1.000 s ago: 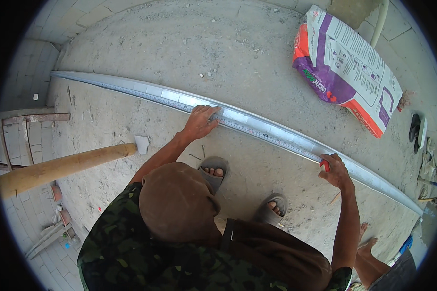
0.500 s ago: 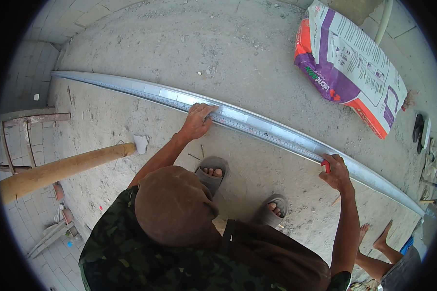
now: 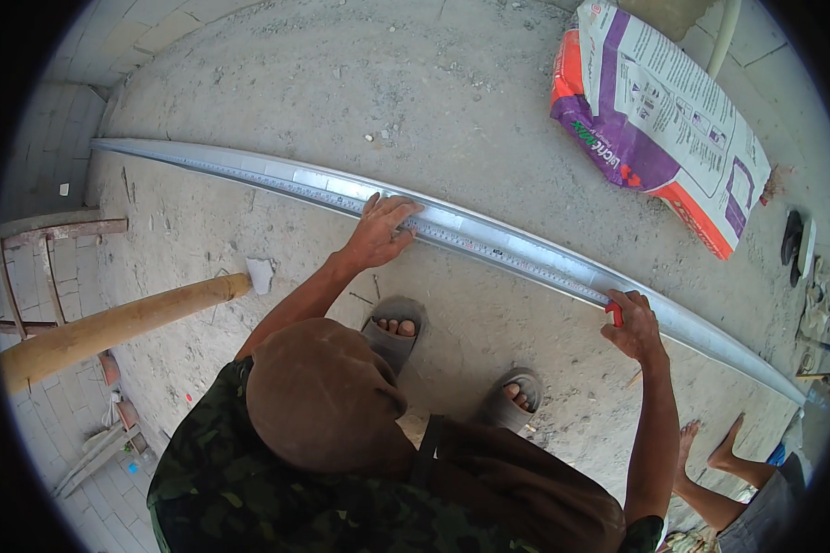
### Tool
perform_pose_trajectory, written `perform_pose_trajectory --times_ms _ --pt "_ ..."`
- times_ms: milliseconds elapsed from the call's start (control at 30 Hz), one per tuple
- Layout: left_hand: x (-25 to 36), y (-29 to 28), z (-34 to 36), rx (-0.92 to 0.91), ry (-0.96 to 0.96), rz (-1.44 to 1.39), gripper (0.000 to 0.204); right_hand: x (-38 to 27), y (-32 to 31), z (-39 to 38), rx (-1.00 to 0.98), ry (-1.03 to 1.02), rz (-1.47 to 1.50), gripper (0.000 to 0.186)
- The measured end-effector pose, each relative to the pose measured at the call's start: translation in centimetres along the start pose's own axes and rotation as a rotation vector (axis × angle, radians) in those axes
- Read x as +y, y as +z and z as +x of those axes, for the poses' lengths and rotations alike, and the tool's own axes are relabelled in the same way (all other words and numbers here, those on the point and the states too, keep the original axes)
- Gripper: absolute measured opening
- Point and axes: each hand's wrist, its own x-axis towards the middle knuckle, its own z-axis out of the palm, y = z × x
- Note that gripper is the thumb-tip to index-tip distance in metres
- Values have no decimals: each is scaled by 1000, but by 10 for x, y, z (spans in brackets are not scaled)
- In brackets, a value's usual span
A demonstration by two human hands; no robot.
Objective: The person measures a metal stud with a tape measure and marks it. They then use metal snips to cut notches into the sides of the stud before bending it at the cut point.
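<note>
A long silver metal rail (image 3: 516, 249) lies diagonally across the dusty floor, with a measuring tape (image 3: 295, 184) stretched along its near side. My left hand (image 3: 383, 230) grips the rail near its middle, fingers curved over the tape and upper face. Farther right, my right hand (image 3: 638, 327) holds a red tape measure case (image 3: 616, 313) against the rail's near edge. My two sandaled feet (image 3: 397, 327) are on the floor below the rail, between my arms.
A white, purple and orange bag (image 3: 664, 138) lies beyond the rail. At left are a wooden pole (image 3: 129, 323) and a rusty frame (image 3: 60, 230). Dark slippers (image 3: 788, 240) sit at far right. Another person's bare legs (image 3: 738, 461) show at lower right.
The other person's bare foot at right has moved up the picture, toward the rail's end. My left fingers have shifted slightly on the rail; my right hand stays on the case.
</note>
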Motion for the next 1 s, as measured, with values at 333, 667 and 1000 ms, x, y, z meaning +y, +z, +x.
perform_pose_trajectory --times_ms 333,667,1000 --pt "56 51 32 -91 263 -23 46 9 5 -2 3 -12 -24 65" --pt "77 76 40 -85 258 0 52 9 4 -3 27 -36 -8 64" --pt "77 84 36 -85 183 -33 47 8 2 0 13 -64 -4 63"
